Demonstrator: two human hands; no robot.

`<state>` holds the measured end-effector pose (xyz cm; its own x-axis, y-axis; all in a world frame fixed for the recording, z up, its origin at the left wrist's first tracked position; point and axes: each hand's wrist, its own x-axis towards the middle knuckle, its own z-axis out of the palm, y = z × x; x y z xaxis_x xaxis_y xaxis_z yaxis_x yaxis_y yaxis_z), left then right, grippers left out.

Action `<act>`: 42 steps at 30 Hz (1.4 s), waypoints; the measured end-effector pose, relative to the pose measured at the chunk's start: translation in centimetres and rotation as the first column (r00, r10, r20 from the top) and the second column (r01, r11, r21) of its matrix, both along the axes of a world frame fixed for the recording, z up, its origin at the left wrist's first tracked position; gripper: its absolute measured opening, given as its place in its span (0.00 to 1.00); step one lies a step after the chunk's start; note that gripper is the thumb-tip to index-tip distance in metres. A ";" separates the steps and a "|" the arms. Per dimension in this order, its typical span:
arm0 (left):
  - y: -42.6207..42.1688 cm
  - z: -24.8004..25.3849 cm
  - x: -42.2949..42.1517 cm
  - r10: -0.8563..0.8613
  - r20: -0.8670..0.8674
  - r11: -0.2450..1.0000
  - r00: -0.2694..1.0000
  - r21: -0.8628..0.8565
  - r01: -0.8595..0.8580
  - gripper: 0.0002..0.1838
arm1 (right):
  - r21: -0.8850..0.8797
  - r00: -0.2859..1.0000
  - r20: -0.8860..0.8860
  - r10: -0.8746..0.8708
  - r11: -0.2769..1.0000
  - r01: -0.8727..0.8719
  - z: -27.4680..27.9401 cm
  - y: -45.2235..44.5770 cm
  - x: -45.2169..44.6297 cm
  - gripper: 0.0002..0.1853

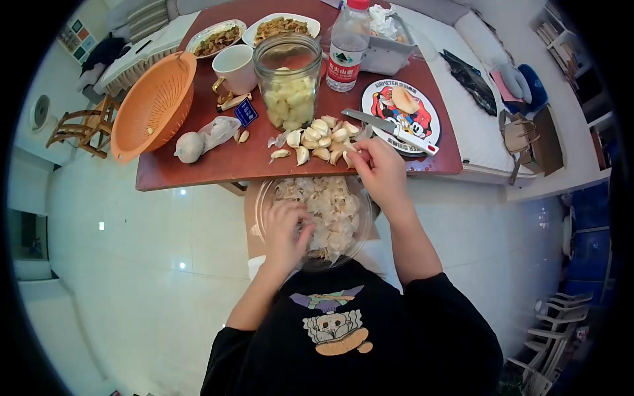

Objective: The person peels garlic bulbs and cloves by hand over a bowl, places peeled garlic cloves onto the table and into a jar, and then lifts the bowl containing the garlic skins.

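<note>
My right hand (pixel 380 173) is at the front edge of the table, its thumb and fingers closed on a garlic clove (pixel 351 158) beside the pile of garlic cloves (pixel 321 140). Lower down, my left hand (pixel 285 230) is over the left side of a clear plastic bowl (pixel 364 232) on my lap. Its fingers are curled towards the thumb, and what they hold, if anything, is hidden. Papery garlic skins (pixel 333 210) fill the bowl. Behind the pile stands an open glass jar (pixel 288 99) with peeled cloves in it.
A knife (pixel 389 125) lies across a cartoon plate (pixel 422 109) at the right. Near it stand a water bottle (pixel 347 49) and a grey bin (pixel 389 53). On the left are an orange colander (pixel 158 99), a white mug (pixel 235 69) and a garlic bulb (pixel 189 147).
</note>
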<state>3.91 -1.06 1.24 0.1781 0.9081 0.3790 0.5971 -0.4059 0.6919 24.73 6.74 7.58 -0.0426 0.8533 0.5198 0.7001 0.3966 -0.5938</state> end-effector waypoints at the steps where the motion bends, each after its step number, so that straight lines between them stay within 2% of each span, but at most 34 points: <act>1: 0.0 0.1 -0.1 0.014 0.118 0.999 0.993 -0.045 -0.009 0.03 | 0.017 0.999 -0.020 0.028 0.999 -0.027 -0.2 -0.4 0.0 0.09; 4: -0.3 0.6 -0.8 0.066 0.050 0.970 0.997 -0.236 -0.052 0.03 | 0.041 0.986 -0.090 0.139 0.990 -0.136 -1.1 -1.6 0.3 0.09; 5: -0.3 1.1 -0.8 0.086 0.061 0.936 0.994 -0.346 -0.059 0.06 | 0.065 0.980 -0.129 0.151 0.988 -0.144 -1.6 -1.8 0.4 0.08; 7: -0.1 1.9 -0.4 0.125 0.076 0.835 0.989 -0.547 -0.063 0.10 | -0.017 0.968 -0.181 0.174 0.984 -0.180 -1.8 -2.9 0.5 0.08; 9: 0.4 1.4 0.2 0.027 0.098 0.978 0.995 -0.208 -0.006 0.11 | -0.121 0.954 -0.230 0.193 0.967 -0.225 -2.3 -4.3 0.3 0.07; 10: 0.6 1.4 0.5 -0.023 0.096 0.999 0.995 -0.029 0.026 0.11 | -0.167 0.947 -0.262 0.187 0.958 -0.235 -2.7 -4.9 -0.1 0.08; 13: -0.3 2.9 1.1 0.030 0.429 0.937 0.903 -0.326 0.124 0.13 | -0.276 0.931 -0.314 0.186 0.920 -0.277 -4.5 -6.2 -1.8 0.08; 17: -0.4 1.0 0.9 0.102 0.769 0.864 0.631 -0.383 0.327 0.11 | -0.303 0.874 -0.420 0.245 0.870 -0.389 -4.6 -7.3 -3.6 0.08; 20: -0.5 0.2 -0.3 0.163 0.773 0.831 0.613 -0.443 0.337 0.11 | -0.339 0.877 -0.399 0.267 0.846 -0.412 -4.6 -7.2 -3.9 0.07; 22: -0.4 0.8 -0.3 0.186 0.757 0.862 0.626 -0.432 0.267 0.09 | -0.228 0.889 -0.307 0.340 0.880 -0.416 -5.6 -6.6 -3.8 0.06; 24: -0.4 1.1 -0.1 0.202 0.747 0.892 0.634 -0.408 0.196 0.07 | -0.134 0.911 -0.162 0.378 0.907 -0.400 -5.9 -6.1 -3.5 0.06; 26: -0.5 0.5 -0.2 0.178 0.676 0.906 0.715 -0.397 0.149 0.07 | -0.056 0.928 0.027 0.372 0.927 -0.370 -5.1 -5.9 -3.4 0.06; 27: -0.5 0.3 -0.2 0.167 0.638 0.913 0.752 -0.389 0.127 0.07 | -0.064 0.938 -0.033 0.346 0.936 -0.347 -4.6 -5.9 -3.5 0.05; 29: -0.4 0.4 -0.2 0.072 0.475 0.963 0.877 -0.263 0.063 0.09 | -0.088 0.947 -0.153 0.284 0.950 -0.299 -3.8 -6.0 -3.9 0.05; 30: -0.4 0.5 -0.2 0.032 0.380 0.980 0.925 -0.193 0.045 0.09 | -0.147 0.918 -0.233 0.321 0.921 -0.360 -3.8 -6.0 -3.8 0.05; 32: -0.4 1.0 0.0 0.016 0.311 0.985 0.950 -0.167 0.038 0.10 | -0.241 0.840 -0.397 0.369 0.841 -0.484 -3.7 -5.8 -3.5 0.05; 33: -0.4 1.2 0.1 0.009 0.276 0.988 0.961 -0.152 0.034 0.11 | -0.250 0.839 -0.392 0.378 0.834 -0.492 -3.8 -5.8 -3.4 0.05; 35: -0.3 1.4 0.1 0.003 0.257 0.987 0.966 -0.157 0.039 0.10 | -0.265 0.832 -0.384 0.400 0.815 -0.515 -3.9 -5.6 -3.3 0.05; 39: -0.3 0.9 -0.4 -0.032 0.276 0.968 0.961 -0.231 0.099 0.09 | -0.410 0.813 -0.490 0.315 0.740 -0.534 -4.2 -5.7 -3.2 0.05; 42: -0.4 0.2 -0.4 0.045 0.491 0.912 0.870 -0.376 0.165 0.10 | -0.465 0.763 -0.608 0.218 0.681 -0.565 -4.0 -5.8 -3.4 0.05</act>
<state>3.51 -1.42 1.47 0.1288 0.9907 0.0440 0.1315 -0.0610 0.9894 21.37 0.95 3.53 -0.3523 0.9352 -0.0369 0.1243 0.0076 -0.9922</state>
